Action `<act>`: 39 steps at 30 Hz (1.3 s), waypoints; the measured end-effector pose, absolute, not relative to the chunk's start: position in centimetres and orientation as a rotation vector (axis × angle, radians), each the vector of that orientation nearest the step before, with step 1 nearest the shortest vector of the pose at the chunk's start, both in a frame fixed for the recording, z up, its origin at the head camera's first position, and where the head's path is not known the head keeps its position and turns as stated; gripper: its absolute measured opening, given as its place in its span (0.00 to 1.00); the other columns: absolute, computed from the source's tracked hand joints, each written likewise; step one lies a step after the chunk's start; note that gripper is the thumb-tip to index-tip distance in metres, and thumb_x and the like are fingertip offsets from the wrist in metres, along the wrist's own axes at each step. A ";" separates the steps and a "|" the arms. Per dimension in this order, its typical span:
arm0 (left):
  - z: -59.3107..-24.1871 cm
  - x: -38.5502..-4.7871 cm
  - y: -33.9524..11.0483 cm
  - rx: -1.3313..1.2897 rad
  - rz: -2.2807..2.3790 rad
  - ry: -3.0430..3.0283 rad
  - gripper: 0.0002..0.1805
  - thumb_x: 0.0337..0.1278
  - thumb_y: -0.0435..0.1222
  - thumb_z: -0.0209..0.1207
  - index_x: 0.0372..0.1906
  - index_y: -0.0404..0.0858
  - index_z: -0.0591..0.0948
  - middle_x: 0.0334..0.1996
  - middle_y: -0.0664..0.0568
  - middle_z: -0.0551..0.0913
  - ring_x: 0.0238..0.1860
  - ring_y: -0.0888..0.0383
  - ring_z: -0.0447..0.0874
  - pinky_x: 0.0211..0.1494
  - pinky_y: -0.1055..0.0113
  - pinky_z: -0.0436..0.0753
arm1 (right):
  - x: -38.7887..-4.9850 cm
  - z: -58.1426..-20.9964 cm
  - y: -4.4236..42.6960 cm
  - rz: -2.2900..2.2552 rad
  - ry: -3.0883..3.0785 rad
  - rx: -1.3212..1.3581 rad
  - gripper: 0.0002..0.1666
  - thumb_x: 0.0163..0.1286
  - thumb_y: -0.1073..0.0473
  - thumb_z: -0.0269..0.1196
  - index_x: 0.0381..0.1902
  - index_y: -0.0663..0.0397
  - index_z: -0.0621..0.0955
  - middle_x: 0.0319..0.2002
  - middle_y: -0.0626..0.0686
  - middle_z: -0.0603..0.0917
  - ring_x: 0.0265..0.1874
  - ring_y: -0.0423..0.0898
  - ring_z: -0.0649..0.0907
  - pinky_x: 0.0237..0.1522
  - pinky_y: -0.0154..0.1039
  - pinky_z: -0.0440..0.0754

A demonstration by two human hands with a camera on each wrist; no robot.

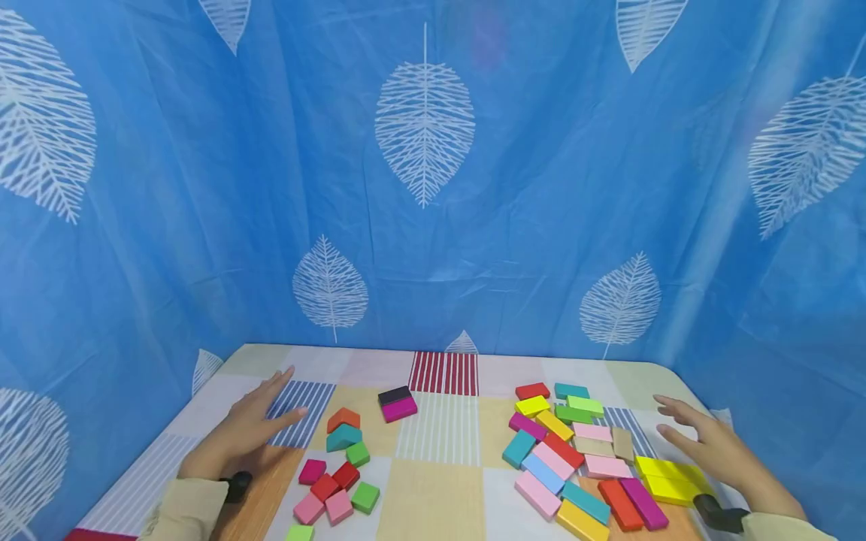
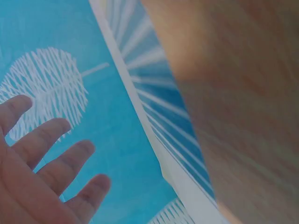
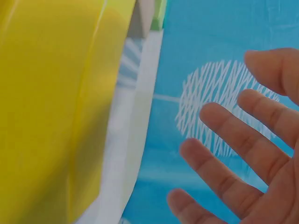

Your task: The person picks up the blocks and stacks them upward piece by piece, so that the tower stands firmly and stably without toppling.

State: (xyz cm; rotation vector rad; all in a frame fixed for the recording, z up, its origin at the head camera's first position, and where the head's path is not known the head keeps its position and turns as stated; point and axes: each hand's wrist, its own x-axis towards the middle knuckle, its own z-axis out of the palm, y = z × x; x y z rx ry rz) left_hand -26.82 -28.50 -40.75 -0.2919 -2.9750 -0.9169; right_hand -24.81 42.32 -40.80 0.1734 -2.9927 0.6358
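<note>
My left hand [image 1: 246, 422] is held at the left side of the table with its fingers spread, and nothing is in it. In the left wrist view its fingers [image 2: 70, 158] show apart from one another. To its right lie an orange block [image 1: 343, 419], a teal block [image 1: 344, 437] and several red, pink and green cubes. My right hand [image 1: 710, 442] is at the right side, fingers extended and holding nothing. Two yellow blocks [image 1: 671, 481] lie nearest to it, beside a magenta block [image 1: 643, 503] and a red block [image 1: 620, 505]. The right wrist view shows those yellow blocks [image 3: 51, 102] close up.
A black block [image 1: 395, 395] and a magenta block [image 1: 399, 409] lie together near the table's middle. Several coloured rectangular blocks [image 1: 541, 466] spread over the right half. The patchwork tablecloth [image 1: 436, 496] covers the table, and a blue leaf-print curtain [image 1: 514, 188] stands behind and at both sides.
</note>
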 end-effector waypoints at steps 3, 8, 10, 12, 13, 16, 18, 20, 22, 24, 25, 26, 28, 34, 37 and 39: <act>-40.5 -27.0 -27.8 -0.349 -1.002 -2.970 0.49 0.74 0.51 0.65 0.84 0.29 0.58 0.80 0.22 0.57 0.79 0.19 0.51 0.71 0.18 0.58 | -24.7 -40.5 41.3 0.715 -2.981 0.256 0.35 0.80 0.56 0.66 0.73 0.75 0.70 0.61 0.78 0.81 0.56 0.77 0.82 0.50 0.76 0.82; -40.0 -27.3 -26.1 -0.430 -1.086 -2.948 0.34 0.75 0.41 0.66 0.78 0.31 0.72 0.75 0.28 0.72 0.75 0.24 0.66 0.69 0.27 0.72 | -24.6 -40.2 39.5 0.889 -2.947 0.441 0.29 0.78 0.64 0.66 0.69 0.77 0.74 0.61 0.76 0.82 0.52 0.66 0.87 0.53 0.64 0.87; -39.9 -27.5 -25.4 -0.444 -1.103 -2.950 0.30 0.75 0.39 0.66 0.76 0.33 0.76 0.72 0.31 0.76 0.72 0.27 0.71 0.66 0.30 0.78 | -24.6 -40.1 38.6 0.982 -2.956 0.492 0.29 0.79 0.64 0.65 0.69 0.78 0.74 0.60 0.75 0.83 0.53 0.66 0.87 0.52 0.58 0.89; -39.7 -27.6 -24.8 -0.489 -1.117 -2.944 0.28 0.74 0.37 0.67 0.73 0.34 0.79 0.69 0.33 0.79 0.69 0.28 0.75 0.64 0.34 0.81 | -24.6 -40.0 37.8 1.072 -2.976 0.531 0.29 0.79 0.63 0.65 0.70 0.77 0.74 0.59 0.73 0.84 0.54 0.67 0.86 0.51 0.53 0.90; -39.6 -27.8 -24.5 -0.525 -1.118 -2.940 0.27 0.73 0.36 0.67 0.72 0.33 0.79 0.68 0.33 0.80 0.68 0.29 0.77 0.62 0.35 0.83 | -24.7 -39.9 37.3 1.117 -2.990 0.539 0.29 0.79 0.62 0.65 0.70 0.77 0.74 0.59 0.72 0.84 0.56 0.67 0.86 0.50 0.52 0.90; -39.3 -28.1 -23.5 -0.609 -1.127 -2.941 0.26 0.73 0.35 0.67 0.71 0.32 0.80 0.65 0.34 0.83 0.66 0.31 0.79 0.62 0.38 0.84 | -24.8 -39.8 36.0 1.202 -3.004 0.584 0.29 0.79 0.60 0.66 0.70 0.75 0.75 0.59 0.70 0.85 0.57 0.69 0.85 0.51 0.51 0.90; -39.1 -28.5 -22.7 -0.643 -1.120 -2.953 0.26 0.72 0.36 0.68 0.70 0.31 0.81 0.64 0.35 0.84 0.65 0.32 0.80 0.62 0.39 0.85 | -24.8 -39.8 35.2 1.228 -3.004 0.621 0.29 0.79 0.59 0.66 0.69 0.73 0.77 0.58 0.68 0.86 0.58 0.68 0.85 0.52 0.52 0.90; -39.0 -28.9 -21.9 -0.670 -1.116 -2.971 0.26 0.71 0.36 0.69 0.69 0.31 0.81 0.63 0.36 0.84 0.64 0.34 0.82 0.61 0.41 0.85 | -24.9 -39.9 34.4 1.244 -2.998 0.659 0.30 0.79 0.57 0.67 0.69 0.72 0.77 0.58 0.67 0.86 0.57 0.66 0.86 0.52 0.51 0.89; -38.9 -29.2 -21.1 -0.690 -1.126 -2.989 0.26 0.70 0.35 0.70 0.68 0.31 0.82 0.62 0.37 0.85 0.63 0.35 0.83 0.60 0.44 0.86 | -25.1 -40.1 33.8 1.258 -2.985 0.704 0.30 0.78 0.57 0.68 0.69 0.72 0.78 0.57 0.66 0.87 0.56 0.64 0.86 0.53 0.49 0.89; -38.8 -29.6 -20.3 -0.714 -1.143 -3.002 0.25 0.69 0.34 0.71 0.67 0.31 0.82 0.61 0.37 0.85 0.62 0.37 0.83 0.58 0.46 0.88 | -25.3 -40.3 33.2 1.296 -2.967 0.746 0.30 0.78 0.58 0.69 0.68 0.73 0.77 0.57 0.66 0.87 0.55 0.59 0.88 0.52 0.43 0.89; -38.8 -29.7 -19.9 -0.729 -1.155 -3.007 0.25 0.69 0.33 0.71 0.67 0.31 0.82 0.61 0.37 0.85 0.62 0.37 0.84 0.58 0.47 0.88 | -25.4 -40.4 32.9 1.304 -2.953 0.779 0.30 0.77 0.59 0.68 0.68 0.74 0.78 0.56 0.66 0.87 0.54 0.57 0.88 0.52 0.40 0.88; -38.8 -29.9 -19.5 -0.738 -1.170 -3.011 0.25 0.69 0.33 0.71 0.67 0.31 0.82 0.61 0.37 0.85 0.62 0.37 0.84 0.58 0.47 0.88 | -25.5 -40.5 32.6 1.313 -2.942 0.804 0.29 0.78 0.60 0.68 0.68 0.74 0.78 0.56 0.66 0.88 0.53 0.53 0.88 0.52 0.37 0.87; -38.8 -30.2 -18.9 -0.792 -1.169 -3.006 0.24 0.69 0.31 0.70 0.67 0.30 0.82 0.60 0.36 0.86 0.61 0.37 0.85 0.58 0.49 0.88 | -25.7 -40.7 31.9 1.337 -2.928 0.835 0.27 0.78 0.61 0.68 0.67 0.74 0.78 0.55 0.65 0.88 0.51 0.48 0.88 0.50 0.33 0.85; -39.1 -31.2 -17.7 -0.933 -1.150 -2.976 0.22 0.70 0.29 0.69 0.64 0.25 0.82 0.57 0.34 0.87 0.58 0.39 0.87 0.60 0.51 0.87 | -25.9 -40.9 30.0 1.417 -2.929 0.799 0.24 0.76 0.65 0.68 0.64 0.73 0.80 0.51 0.63 0.89 0.50 0.55 0.86 0.46 0.33 0.86; -39.4 -31.5 -17.1 -0.901 -1.150 -2.996 0.22 0.69 0.31 0.70 0.63 0.26 0.83 0.55 0.37 0.87 0.57 0.41 0.87 0.60 0.52 0.87 | -26.0 -41.0 29.2 1.431 -2.934 0.778 0.23 0.75 0.65 0.69 0.63 0.72 0.81 0.50 0.62 0.89 0.49 0.58 0.86 0.44 0.33 0.87; -39.3 -31.6 -16.9 -0.885 -1.148 -3.001 0.21 0.68 0.30 0.71 0.62 0.26 0.83 0.54 0.37 0.88 0.56 0.41 0.87 0.60 0.52 0.88 | -25.9 -41.0 28.7 1.429 -2.942 0.754 0.22 0.75 0.65 0.70 0.62 0.71 0.82 0.49 0.61 0.89 0.49 0.57 0.86 0.45 0.34 0.87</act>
